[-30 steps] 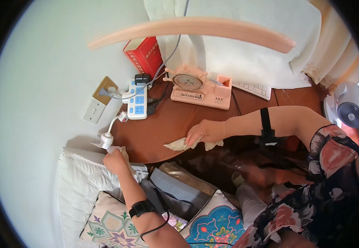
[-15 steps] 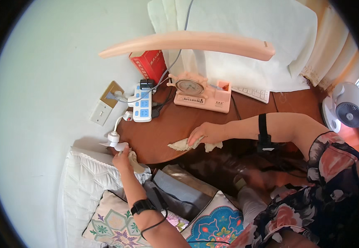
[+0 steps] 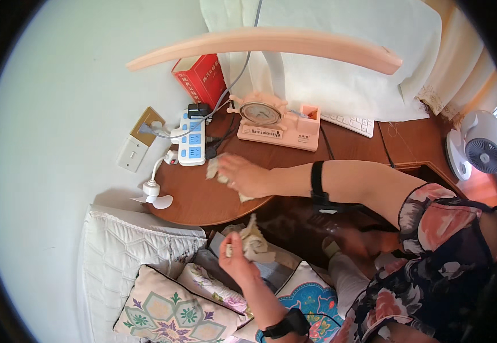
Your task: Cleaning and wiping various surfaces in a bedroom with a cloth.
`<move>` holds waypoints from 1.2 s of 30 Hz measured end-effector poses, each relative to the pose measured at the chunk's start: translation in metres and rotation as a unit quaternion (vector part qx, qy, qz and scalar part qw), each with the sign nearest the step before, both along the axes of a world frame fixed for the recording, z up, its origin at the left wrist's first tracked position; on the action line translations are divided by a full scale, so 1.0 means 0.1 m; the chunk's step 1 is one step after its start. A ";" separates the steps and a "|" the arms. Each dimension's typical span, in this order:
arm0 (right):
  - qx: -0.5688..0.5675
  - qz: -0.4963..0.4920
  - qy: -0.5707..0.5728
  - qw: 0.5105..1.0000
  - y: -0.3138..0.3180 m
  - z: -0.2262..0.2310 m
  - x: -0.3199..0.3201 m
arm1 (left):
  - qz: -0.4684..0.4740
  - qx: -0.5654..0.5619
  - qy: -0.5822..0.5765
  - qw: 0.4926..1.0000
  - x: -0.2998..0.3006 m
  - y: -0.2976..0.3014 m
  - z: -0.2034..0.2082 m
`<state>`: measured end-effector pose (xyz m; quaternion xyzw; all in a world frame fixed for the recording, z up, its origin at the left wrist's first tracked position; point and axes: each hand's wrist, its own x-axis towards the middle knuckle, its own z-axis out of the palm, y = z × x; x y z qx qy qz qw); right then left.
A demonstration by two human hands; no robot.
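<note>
My right hand (image 3: 244,174) presses a pale beige cloth (image 3: 213,170) onto the brown wooden desk (image 3: 180,200), close to the white and blue power strip (image 3: 193,140). Below the rounded desk edge, my left hand (image 3: 236,255) is closed on a second crumpled beige cloth (image 3: 255,243), held in the air over the cushions. A small white fan (image 3: 152,191) with bare blades stands at the desk's left end, its cord running to the power strip.
A pink desk lamp (image 3: 271,48) arches over a pink clock stand (image 3: 277,134). Behind are a red book (image 3: 203,74), a white keyboard (image 3: 351,123) and a white cover (image 3: 351,68). Patterned cushions (image 3: 174,311) lie below; another fan (image 3: 480,148) is at right.
My left hand has left the small fan, moving right and down with its cloth. My right hand has slid its cloth left and up across the desk toward the power strip.
</note>
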<state>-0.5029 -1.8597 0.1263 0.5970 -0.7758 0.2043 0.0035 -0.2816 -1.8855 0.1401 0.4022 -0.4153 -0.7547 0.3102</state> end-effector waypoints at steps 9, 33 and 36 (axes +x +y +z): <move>-0.075 0.295 -0.179 0.936 0.63 -0.09 -0.24 | -0.001 -0.052 0.074 0.996 -0.39 -0.54 0.22; -0.335 -0.238 -0.395 0.822 3.65 3.49 -0.53 | 0.004 -0.255 -0.008 0.967 -2.26 0.37 0.08; -0.452 -0.190 -0.371 0.789 3.93 3.89 -0.87 | -0.059 -0.425 -0.105 0.897 -2.40 0.55 -0.10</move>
